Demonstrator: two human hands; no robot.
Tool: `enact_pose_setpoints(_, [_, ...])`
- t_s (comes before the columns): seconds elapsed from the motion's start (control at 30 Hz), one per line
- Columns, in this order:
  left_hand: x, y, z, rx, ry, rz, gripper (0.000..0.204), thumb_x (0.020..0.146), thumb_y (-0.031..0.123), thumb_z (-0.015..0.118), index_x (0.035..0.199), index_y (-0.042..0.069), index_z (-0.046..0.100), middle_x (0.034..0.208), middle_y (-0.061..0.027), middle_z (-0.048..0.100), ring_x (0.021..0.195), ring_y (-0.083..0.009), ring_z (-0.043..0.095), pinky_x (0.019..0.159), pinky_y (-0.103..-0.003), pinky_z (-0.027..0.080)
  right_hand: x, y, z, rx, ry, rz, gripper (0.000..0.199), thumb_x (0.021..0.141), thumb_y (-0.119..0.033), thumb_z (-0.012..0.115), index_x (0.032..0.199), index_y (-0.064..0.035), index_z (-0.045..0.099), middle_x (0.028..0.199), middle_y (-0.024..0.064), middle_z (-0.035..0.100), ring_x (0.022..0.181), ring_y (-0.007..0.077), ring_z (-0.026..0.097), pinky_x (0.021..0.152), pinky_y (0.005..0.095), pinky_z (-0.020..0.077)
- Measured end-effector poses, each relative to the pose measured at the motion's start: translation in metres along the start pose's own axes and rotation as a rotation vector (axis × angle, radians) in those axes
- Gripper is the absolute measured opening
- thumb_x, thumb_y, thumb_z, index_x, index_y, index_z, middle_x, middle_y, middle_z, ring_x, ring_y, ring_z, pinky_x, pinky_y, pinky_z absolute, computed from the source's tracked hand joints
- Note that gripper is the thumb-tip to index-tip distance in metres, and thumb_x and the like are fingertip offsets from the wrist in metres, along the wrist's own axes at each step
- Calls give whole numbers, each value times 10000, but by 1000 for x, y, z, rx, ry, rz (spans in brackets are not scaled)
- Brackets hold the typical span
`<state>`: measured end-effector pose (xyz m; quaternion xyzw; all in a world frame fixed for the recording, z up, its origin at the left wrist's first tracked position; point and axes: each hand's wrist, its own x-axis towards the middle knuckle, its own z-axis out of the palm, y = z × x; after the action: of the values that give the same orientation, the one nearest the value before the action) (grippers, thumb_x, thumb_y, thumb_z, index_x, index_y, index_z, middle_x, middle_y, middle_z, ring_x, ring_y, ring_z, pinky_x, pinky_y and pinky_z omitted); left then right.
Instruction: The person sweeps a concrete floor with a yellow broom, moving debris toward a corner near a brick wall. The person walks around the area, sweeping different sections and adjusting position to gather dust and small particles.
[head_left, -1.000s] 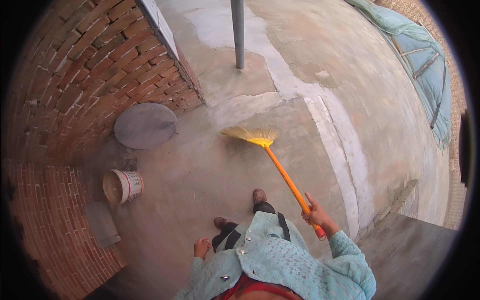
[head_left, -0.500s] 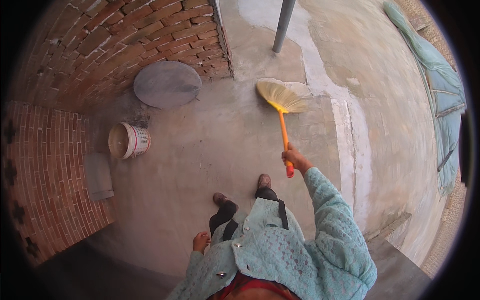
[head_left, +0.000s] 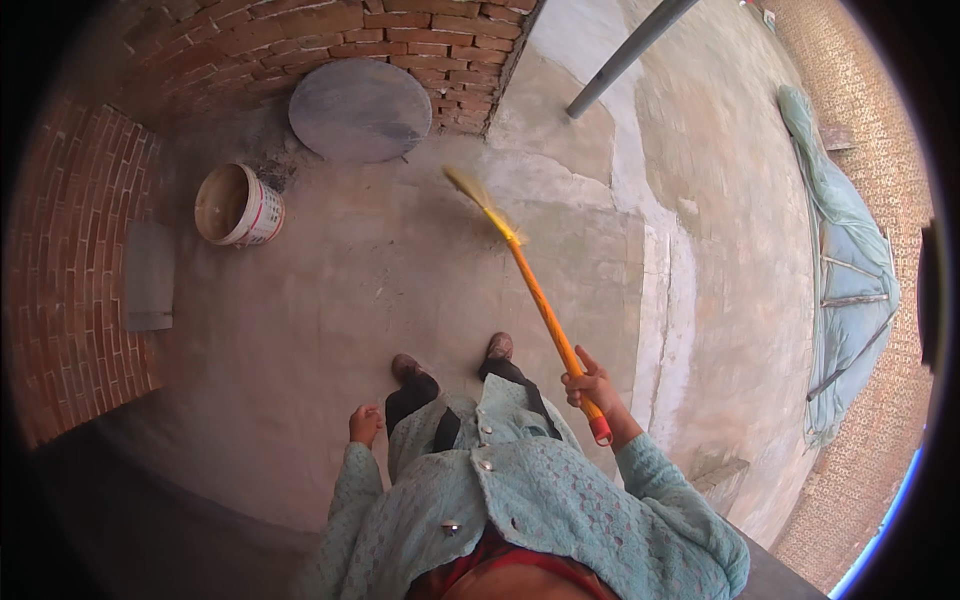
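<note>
My right hand (head_left: 597,388) is closed round the orange handle of a broom (head_left: 545,312), close to its red end cap, with the index finger stretched along it. The handle slants up and left from my hand. Its yellow bristle head, seen nearly edge-on, is over the concrete floor (head_left: 330,300) in front of my feet. At my left side my left hand (head_left: 367,425) hangs beside my leg. Its fingers are curled in, and nothing shows in them.
A white bucket (head_left: 268,215) lies tilted at the left, its mouth facing left. Behind it a round grey slab (head_left: 362,110) leans by the brick wall (head_left: 430,40). A grey block (head_left: 149,275) stands at the left wall. A metal pole (head_left: 630,58) rises ahead; green sheeting (head_left: 850,270) lies far right.
The broom head has swung left, and its bristles now show narrow instead of fanned out. My right hand is lower in view, its index finger extended. The view has shifted too.
</note>
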<state>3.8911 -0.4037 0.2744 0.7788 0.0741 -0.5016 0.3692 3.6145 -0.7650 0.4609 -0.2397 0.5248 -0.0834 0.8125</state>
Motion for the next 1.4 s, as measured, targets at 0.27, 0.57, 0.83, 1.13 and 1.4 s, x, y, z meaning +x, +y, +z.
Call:
enact_pose_setpoints(0.27, [-29,-58,-34,-160,56,-147,238,782,181,506,987,62,528,724,-52,562,570,-130,534,484,-254,423,104,-35,-14,21,174,-30,677,729,70,453,1296,-181,182,655,76,457,471,143,439,388,263,391])
enact_pose_setpoints(0.57, [-89,-124,-28,10,60,-236,224,768,197,508,940,60,553,711,-74,549,551,-164,532,441,-286,395,165,41,49,-95,-132,171,814,711,76,459,1357,-204,53,681,80,457,479,143,432,411,252,384])
enact_pose_setpoints(0.83, [-62,-57,-15,-141,136,-160,272,765,208,520,976,38,548,722,-61,573,563,-141,555,456,-244,410,15,14,8,-119,-157,126,870,647,111,465,1365,-171,63,745,121,473,445,141,416,392,249,356])
enact_pose_setpoints(1.13, [-82,-50,0,-126,114,-149,281,740,172,524,979,30,562,724,-59,577,567,-137,543,476,-266,422,-42,9,-76,34,116,134,505,713,78,450,1170,-99,324,690,50,446,458,103,424,386,223,379])
enact_pose_setpoints(1.4, [-123,-83,-29,-50,258,-135,290,717,195,547,945,20,587,742,-82,603,617,-154,569,549,-299,463,117,60,-69,186,-3,343,128,755,58,408,827,-18,333,642,69,440,487,109,443,410,207,422])
